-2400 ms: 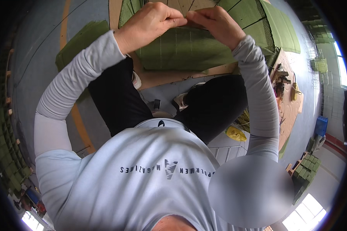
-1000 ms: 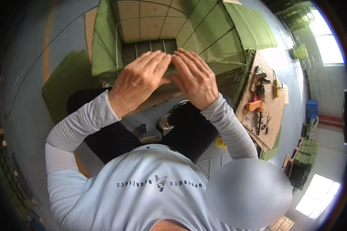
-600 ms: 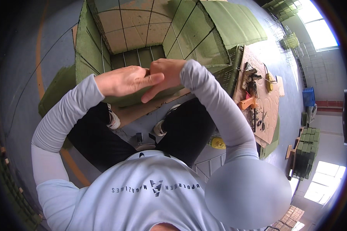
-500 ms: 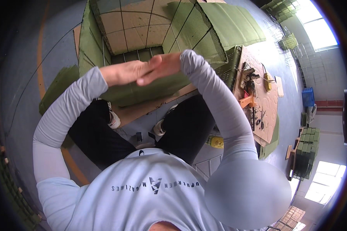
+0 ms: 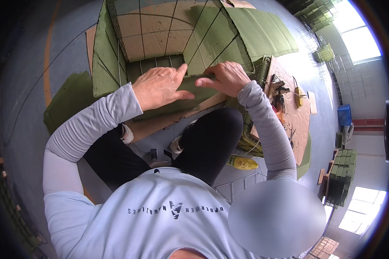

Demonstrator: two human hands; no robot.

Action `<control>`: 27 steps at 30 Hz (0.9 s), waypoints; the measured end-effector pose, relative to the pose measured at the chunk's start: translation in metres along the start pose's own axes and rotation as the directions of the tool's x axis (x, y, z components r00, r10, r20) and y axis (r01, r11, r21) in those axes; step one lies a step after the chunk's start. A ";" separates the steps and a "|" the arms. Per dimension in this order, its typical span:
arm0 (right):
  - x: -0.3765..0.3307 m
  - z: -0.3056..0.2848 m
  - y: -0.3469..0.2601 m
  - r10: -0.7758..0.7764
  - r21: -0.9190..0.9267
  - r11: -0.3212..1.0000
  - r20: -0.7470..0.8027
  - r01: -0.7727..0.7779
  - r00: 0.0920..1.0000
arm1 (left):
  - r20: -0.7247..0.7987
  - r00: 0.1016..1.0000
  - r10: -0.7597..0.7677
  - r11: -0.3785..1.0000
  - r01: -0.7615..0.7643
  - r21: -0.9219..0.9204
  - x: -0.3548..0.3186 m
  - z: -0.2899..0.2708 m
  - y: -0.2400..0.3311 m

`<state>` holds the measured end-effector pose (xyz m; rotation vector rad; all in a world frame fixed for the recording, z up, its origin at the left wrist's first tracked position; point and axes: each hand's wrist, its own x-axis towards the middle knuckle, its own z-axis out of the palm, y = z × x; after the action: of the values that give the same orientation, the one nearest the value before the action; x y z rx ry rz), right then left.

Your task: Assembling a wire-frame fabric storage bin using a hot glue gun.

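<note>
Green-lined wire box (image 5: 207,47) sits open-topped just beyond the knees (image 5: 227,123), left hand (image 5: 159,88) and right hand (image 5: 227,78) both loose at its near panel (image 5: 201,96), thumbs spread from fingers, contact unclear; neat work here would likely want even pressure along that edge, thumbs well clear of the wires (image 5: 142,32).

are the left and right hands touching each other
Apart: the head view shows green panel in the gap between the left hand and the right hand.
</note>
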<state>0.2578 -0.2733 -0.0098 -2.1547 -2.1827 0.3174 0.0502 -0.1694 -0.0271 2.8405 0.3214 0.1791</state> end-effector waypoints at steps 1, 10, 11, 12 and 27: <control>0.006 0.000 0.003 -0.002 0.001 1.000 0.001 0.002 1.000 | 0.001 1.000 -0.002 1.000 0.002 0.000 0.004 -0.004 -0.001; 0.049 0.006 0.008 0.137 0.243 0.930 0.470 -0.277 0.872 | 0.307 0.949 0.073 0.813 0.122 -0.570 0.026 0.001 -0.026; 0.055 -0.002 0.005 0.207 0.178 0.920 0.539 -0.351 0.817 | 0.223 0.972 0.072 0.769 0.088 -0.633 0.026 0.010 -0.030; 0.059 0.014 0.028 0.157 0.230 0.923 0.508 -0.309 0.847 | -0.024 0.999 0.047 0.745 -0.051 -0.665 0.028 0.027 -0.030; -0.002 0.003 0.057 0.291 0.051 0.955 0.039 -0.292 0.956 | 0.133 0.975 -0.176 0.981 0.186 -0.064 -0.064 -0.028 -0.036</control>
<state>0.3130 -0.2759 -0.0229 -2.4544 -1.8399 0.4234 -0.0230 -0.1431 -0.0166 2.7133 0.5310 -0.0258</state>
